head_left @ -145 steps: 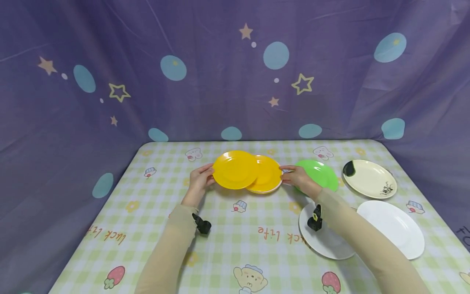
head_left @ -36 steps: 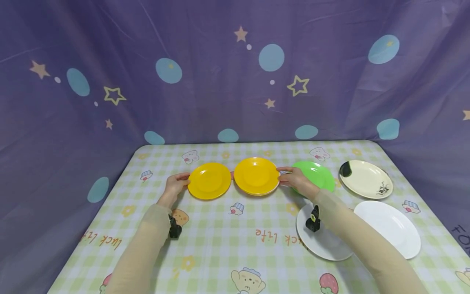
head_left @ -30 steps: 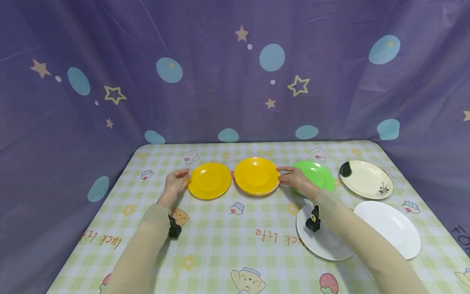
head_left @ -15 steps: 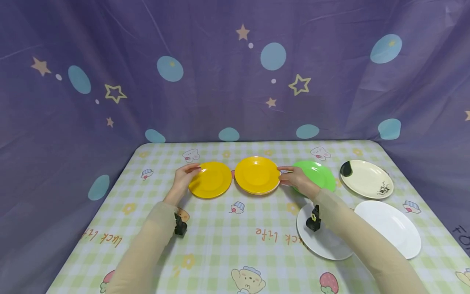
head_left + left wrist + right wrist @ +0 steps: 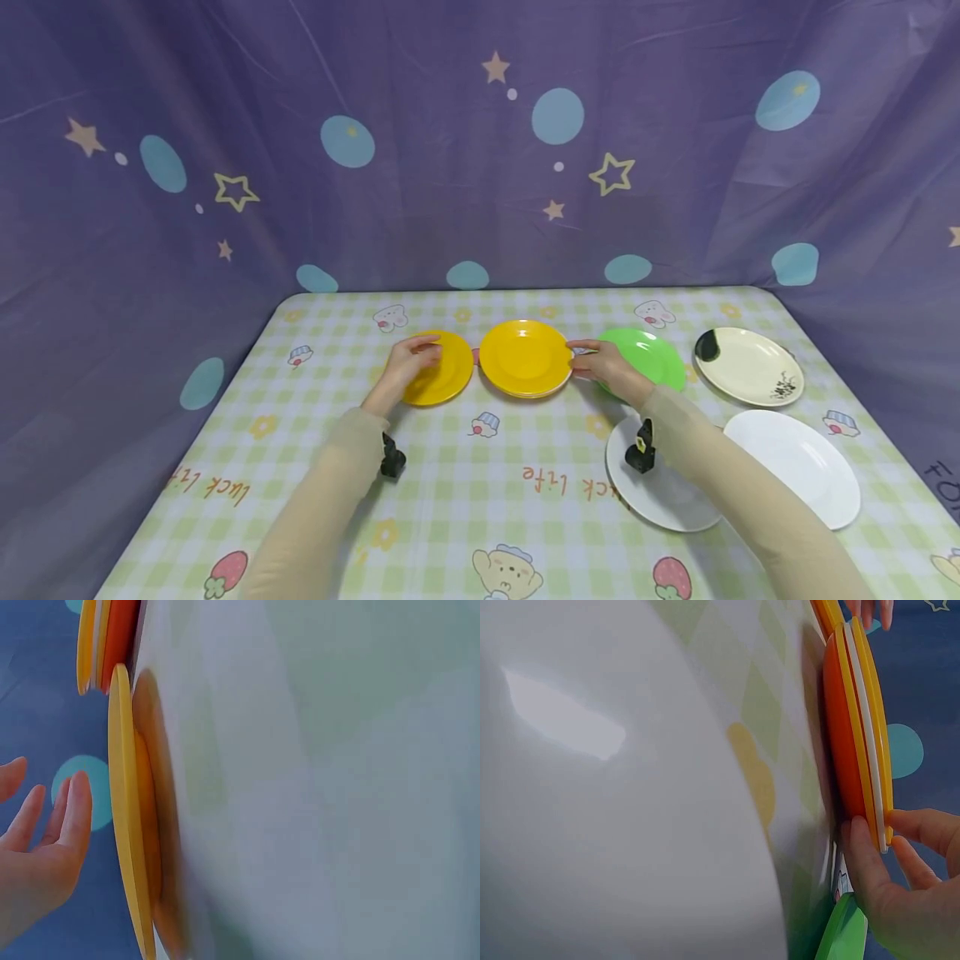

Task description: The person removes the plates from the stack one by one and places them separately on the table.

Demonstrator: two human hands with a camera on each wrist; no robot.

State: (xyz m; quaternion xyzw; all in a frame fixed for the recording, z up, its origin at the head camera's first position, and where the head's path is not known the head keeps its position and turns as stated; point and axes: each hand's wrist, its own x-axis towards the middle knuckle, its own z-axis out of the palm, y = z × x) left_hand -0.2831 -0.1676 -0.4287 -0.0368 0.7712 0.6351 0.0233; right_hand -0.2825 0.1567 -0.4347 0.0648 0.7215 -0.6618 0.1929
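Note:
My left hand (image 5: 405, 367) hovers over the left part of a single yellow plate (image 5: 448, 371) lying on the table. In the left wrist view its loosely spread fingers (image 5: 75, 814) stand apart from that plate's rim and hold nothing. To the right, my right hand (image 5: 606, 367) pinches the right edge of a plate stack (image 5: 525, 358), yellow on top. Seen from the right wrist, the stack has a white plate (image 5: 868, 727) between yellow rims and an orange underside. One digit lies beneath the stack's edge and others at its upper rim.
A green plate (image 5: 648, 357) sits partly behind my right hand. Farther right is a cream plate (image 5: 750, 367) with a dark leaf pattern. Two white plates, one (image 5: 663, 492) under my right forearm and one (image 5: 802, 467) beside it, lie nearer. A purple curtain (image 5: 420, 225) stands behind the checked tablecloth.
My left hand carried the top yellow plate leftward off the stack, set it on the table and let go. Since then it has moved right, over that plate. My right hand kept its grip.

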